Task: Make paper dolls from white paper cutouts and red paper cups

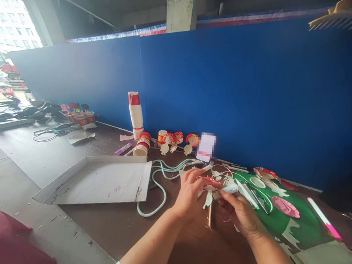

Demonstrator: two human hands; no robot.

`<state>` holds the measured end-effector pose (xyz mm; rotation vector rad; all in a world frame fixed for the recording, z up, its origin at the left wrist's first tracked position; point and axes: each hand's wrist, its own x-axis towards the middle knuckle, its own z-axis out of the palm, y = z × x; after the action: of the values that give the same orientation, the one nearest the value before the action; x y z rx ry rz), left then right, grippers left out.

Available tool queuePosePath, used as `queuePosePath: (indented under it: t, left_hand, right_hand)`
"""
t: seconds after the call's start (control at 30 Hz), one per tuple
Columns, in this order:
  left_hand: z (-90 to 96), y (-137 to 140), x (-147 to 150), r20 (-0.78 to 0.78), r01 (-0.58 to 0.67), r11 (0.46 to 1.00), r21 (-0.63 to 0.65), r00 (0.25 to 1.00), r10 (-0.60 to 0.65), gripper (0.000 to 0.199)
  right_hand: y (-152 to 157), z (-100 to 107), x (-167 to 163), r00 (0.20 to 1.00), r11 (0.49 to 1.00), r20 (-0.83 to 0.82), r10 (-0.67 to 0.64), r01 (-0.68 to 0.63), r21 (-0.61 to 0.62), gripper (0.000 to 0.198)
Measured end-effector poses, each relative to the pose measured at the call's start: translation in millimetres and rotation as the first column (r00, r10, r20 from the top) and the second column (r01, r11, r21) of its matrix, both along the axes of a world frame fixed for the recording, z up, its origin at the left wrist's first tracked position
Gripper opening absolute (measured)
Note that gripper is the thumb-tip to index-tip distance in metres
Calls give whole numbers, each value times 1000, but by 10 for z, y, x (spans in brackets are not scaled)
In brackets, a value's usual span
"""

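Observation:
My left hand [189, 191] is closed around the edge of a paper cut-out figure [208, 199] with a red fringed top, held above the brown table. A thin wooden stick [210, 217] points down from the figure. Facing it, my right hand [242, 214] pinches a small white tube [228, 189] between thumb and fingers, close against the figure's red part. My fingers partly hide where tube and figure meet. A small white cylindrical piece [207, 168] shows by my left fingertips; whether they grip it is unclear.
Left of my hands lie a white box lid [104, 179] and a pale green cable [157, 213]. Paper cups [136, 116] are stacked by the blue partition [253, 92], near several finished-looking paper figures [190, 144]. Pens and paper scraps cover a green mat [303, 227].

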<state>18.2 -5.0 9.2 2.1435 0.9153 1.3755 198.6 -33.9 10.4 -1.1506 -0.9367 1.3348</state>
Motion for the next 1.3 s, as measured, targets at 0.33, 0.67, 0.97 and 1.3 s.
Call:
queuePosePath:
  t: [0.33,0.67,0.97,1.3]
  left_hand:
    - [-62,136,43,338,137,806,-576,937,83,26]
    - [-26,129,33,538,475,523,-708,842,-38,60]
    - [-170,172,37,527,475,525,-706,848,-59,58]
    - [-187,182,17,460,425,536,-730,885,-75,59]
  right_hand:
    - [-63,163,-23,989,978,50,-142,132,159,36]
    - [-105,217,-114,846,871,459,-271,13,490,28]
    - [-93,97,-110,600,712,626,-498,-129,690,17]
    - [-62,101,-126,526,655,639,-561,-191,731,17]
